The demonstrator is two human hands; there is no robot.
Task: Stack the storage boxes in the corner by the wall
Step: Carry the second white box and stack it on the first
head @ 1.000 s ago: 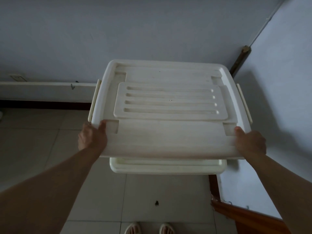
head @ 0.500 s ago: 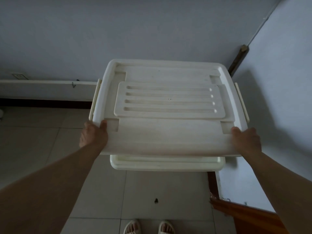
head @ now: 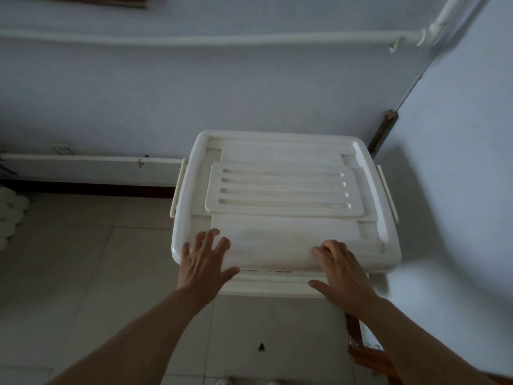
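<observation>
A white storage box with a ribbed lid (head: pixel 286 190) sits on top of a second white box (head: pixel 277 284), only the front rim of which shows below it. The stack stands in the corner where the two pale walls meet. My left hand (head: pixel 204 259) hovers or rests flat over the top box's front left edge, fingers spread, gripping nothing. My right hand (head: pixel 340 269) lies over the front edge further right, fingers loosely bent on the lid and thumb out, holding nothing.
Pale tiled floor (head: pixel 83 273) stretches to the left and toward me. A white pipe (head: pixel 83 159) runs low along the back wall, with a socket (head: pixel 61 149) above it. White rolls (head: pixel 11 215) lie at the far left. A wooden piece (head: pixel 369 359) leans at lower right.
Both hands have let go of the top box's front corners and moved inward to its front edge. The box now rests lower on the bottom box, and the view has tilted up.
</observation>
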